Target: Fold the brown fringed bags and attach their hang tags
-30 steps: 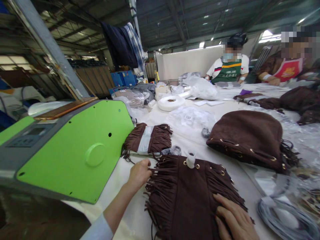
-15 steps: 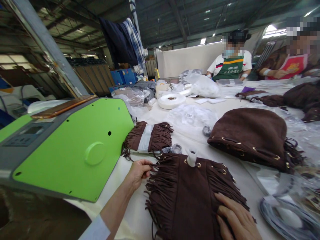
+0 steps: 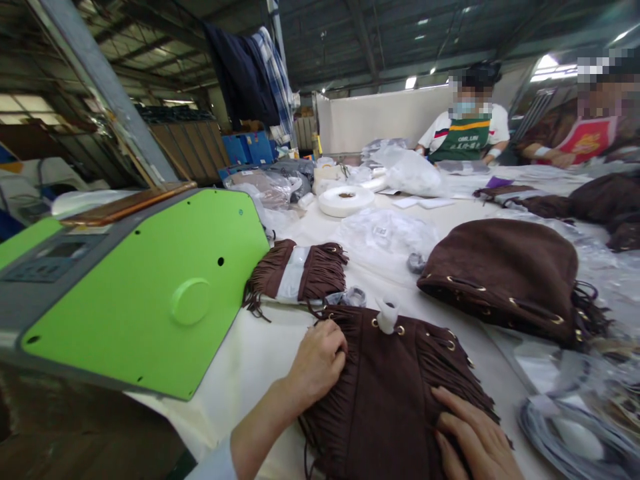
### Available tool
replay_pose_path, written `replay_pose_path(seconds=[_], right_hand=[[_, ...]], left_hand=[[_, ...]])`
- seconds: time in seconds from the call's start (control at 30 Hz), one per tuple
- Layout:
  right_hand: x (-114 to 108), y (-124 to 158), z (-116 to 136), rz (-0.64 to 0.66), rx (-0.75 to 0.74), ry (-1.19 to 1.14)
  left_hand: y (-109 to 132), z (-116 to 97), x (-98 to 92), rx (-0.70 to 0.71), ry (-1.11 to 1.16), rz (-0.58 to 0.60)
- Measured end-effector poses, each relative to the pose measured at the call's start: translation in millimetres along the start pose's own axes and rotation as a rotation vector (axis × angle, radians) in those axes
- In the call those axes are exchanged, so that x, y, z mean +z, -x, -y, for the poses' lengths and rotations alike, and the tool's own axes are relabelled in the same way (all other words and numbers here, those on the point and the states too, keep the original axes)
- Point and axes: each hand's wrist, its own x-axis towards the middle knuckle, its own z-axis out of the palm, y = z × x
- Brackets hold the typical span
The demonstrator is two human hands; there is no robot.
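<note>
A dark brown fringed bag (image 3: 385, 393) lies flat before me, with gold eyelets and a white wrap (image 3: 387, 316) at its top edge. On the bag's left fringe rests my left hand (image 3: 320, 360), its fingers curled; whatever they hold is hidden beneath them. My right hand (image 3: 473, 433) lies spread on the lower right of the bag, fingers apart. Beyond the left hand is a smaller fringed brown piece (image 3: 300, 272) with a pale band around it. To the right sits a rounded brown bag (image 3: 500, 273) with gold eyelets and a cord.
A green machine (image 3: 150, 293) stands at the left. Behind the bags are a white tape roll (image 3: 345, 200) and clear plastic bags (image 3: 385, 237). Coiled grey cords (image 3: 565, 427) lie at the lower right. Two people (image 3: 467, 130) are across the table.
My left hand has moved right, from the fringe's outer tips onto the fringe near the bag's upper left, and its fingers have curled in. The right hand remains in nearly the same place.
</note>
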Motion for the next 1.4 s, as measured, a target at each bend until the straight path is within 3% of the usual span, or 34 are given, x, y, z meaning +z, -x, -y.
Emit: replay_pose_path(seconds=[0.1, 0.27, 0.33, 0.37, 0.43, 0.5, 0.57, 0.67, 0.83, 1.03, 1.2, 1.3, 1.4], right_hand=[[-0.7, 0.3, 1.0, 0.010, 0.005, -0.011], [0.0, 1.7, -1.0, -0.016, -0.006, -0.012], [0.1, 1.7, -0.8, -0.022, 0.006, -0.008], [-0.1, 1.3, 0.0, -0.017, 0.017, -0.012], [-1.1, 0.0, 2.5, -0.003, 0.041, -0.019], [-3.2, -1.7, 5.5, -0.005, 0.058, -0.020], [-7.3, -3.8, 7.8, -0.004, 0.069, -0.019], [-15.8, -9.4, 7.6, 0.042, 0.109, -0.057], [-12.3, -32.5, -4.5, -0.067, 0.357, -0.029], [10.4, -61.9, -30.5, 0.065, 0.505, 0.072], [-5.6, -55.1, -62.5, 0.041, 0.600, 0.185], [-15.4, -49.4, -58.3, -0.009, 0.571, 0.279], [-9.7, -49.4, -30.9, -0.056, 0.386, 0.255]], left_hand=[[2.5, 16.6, -2.6, -0.093, -0.166, -0.036], [20.9, 55.0, -16.9, -0.166, -0.353, 0.005], [28.4, 59.9, -20.6, -0.210, -0.406, -0.014], [30.9, 57.5, -20.6, -0.213, -0.421, -0.041], [33.2, 41.8, -15.2, -0.089, -0.389, -0.152], [33.3, 13.7, -2.4, 0.197, -0.305, -0.301], [32.8, -17.8, 16.1, 0.442, -0.302, -0.368], [32.6, -47.2, 46.5, 0.667, -0.424, -0.417], [33.4, -38.2, 71.0, 0.725, -0.545, -0.449], [33.6, -30.1, 70.8, 0.753, -0.552, -0.446], [32.4, -30.1, 74.0, 0.744, -0.559, -0.444], [32.4, -29.6, 73.7, 0.739, -0.551, -0.433], [33.8, -31.8, 73.2, 0.736, -0.523, -0.425]])
